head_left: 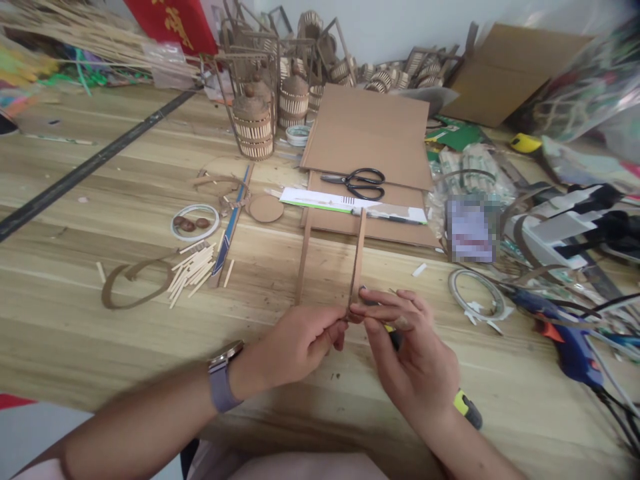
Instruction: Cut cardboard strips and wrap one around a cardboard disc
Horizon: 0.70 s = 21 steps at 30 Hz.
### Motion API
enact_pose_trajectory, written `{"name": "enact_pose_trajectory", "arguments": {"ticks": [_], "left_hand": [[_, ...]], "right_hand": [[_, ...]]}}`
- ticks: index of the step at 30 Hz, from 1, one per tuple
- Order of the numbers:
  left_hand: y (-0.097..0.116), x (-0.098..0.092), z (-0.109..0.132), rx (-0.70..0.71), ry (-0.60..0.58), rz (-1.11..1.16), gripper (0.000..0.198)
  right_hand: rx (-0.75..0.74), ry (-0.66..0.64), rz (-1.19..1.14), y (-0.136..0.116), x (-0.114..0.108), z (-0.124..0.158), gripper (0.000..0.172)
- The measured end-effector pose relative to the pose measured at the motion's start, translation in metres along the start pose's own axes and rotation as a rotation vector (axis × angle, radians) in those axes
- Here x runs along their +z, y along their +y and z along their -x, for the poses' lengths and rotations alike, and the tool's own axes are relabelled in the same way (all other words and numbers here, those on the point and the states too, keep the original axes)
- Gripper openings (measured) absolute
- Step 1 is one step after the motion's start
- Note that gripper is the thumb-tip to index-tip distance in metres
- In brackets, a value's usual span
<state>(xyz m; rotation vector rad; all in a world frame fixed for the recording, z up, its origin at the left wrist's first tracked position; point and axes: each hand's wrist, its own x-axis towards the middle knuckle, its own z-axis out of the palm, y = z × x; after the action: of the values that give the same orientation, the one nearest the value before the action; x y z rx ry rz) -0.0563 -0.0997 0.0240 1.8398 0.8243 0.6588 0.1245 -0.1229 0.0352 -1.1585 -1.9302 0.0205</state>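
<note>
My left hand (295, 347) pinches the near end of a long brown cardboard strip (358, 260) that points away from me over the wooden table (75, 313). My right hand (410, 347) meets it at the same end, fingers closed on the strip, and also holds a yellow and black tool (467, 407) that sticks out under the palm. A second cardboard strip (303, 257) lies flat just to the left. A watch with a purple strap sits on my left wrist.
Black scissors (357, 182) and a white ruler (350, 203) lie on flat cardboard sheets (370, 127) ahead. Small wood sticks (193, 270), a tape ring (195, 222), a blue glue gun (565, 333) at right, and finished lantern models (255, 123) at the back.
</note>
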Motion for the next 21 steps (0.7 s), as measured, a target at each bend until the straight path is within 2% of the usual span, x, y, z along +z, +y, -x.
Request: {"name": "enact_pose_trajectory", "arguments": {"ticks": [3, 10, 16, 21], "left_hand": [[0.0017, 0.0003, -0.0001, -0.011, 0.018, 0.014, 0.031], [0.0026, 0.002, 0.0004, -0.138, 0.033, 0.122, 0.034], [0.0031, 0.0027, 0.0006, -0.135, 0.062, 0.117, 0.032], [0.0039, 0.002, 0.0016, -0.117, 0.005, 0.134, 0.032]], "right_hand": [[-0.011, 0.01, -0.007, -0.0009, 0.0005, 0.0004, 0.012], [-0.069, -0.021, 0.004, -0.0027, 0.0057, 0.0022, 0.011], [-0.102, -0.013, 0.086, -0.0001, 0.0078, 0.0021, 0.011], [-0.084, -0.01, 0.072, -0.0002, 0.0036, 0.0025, 0.012]]}}
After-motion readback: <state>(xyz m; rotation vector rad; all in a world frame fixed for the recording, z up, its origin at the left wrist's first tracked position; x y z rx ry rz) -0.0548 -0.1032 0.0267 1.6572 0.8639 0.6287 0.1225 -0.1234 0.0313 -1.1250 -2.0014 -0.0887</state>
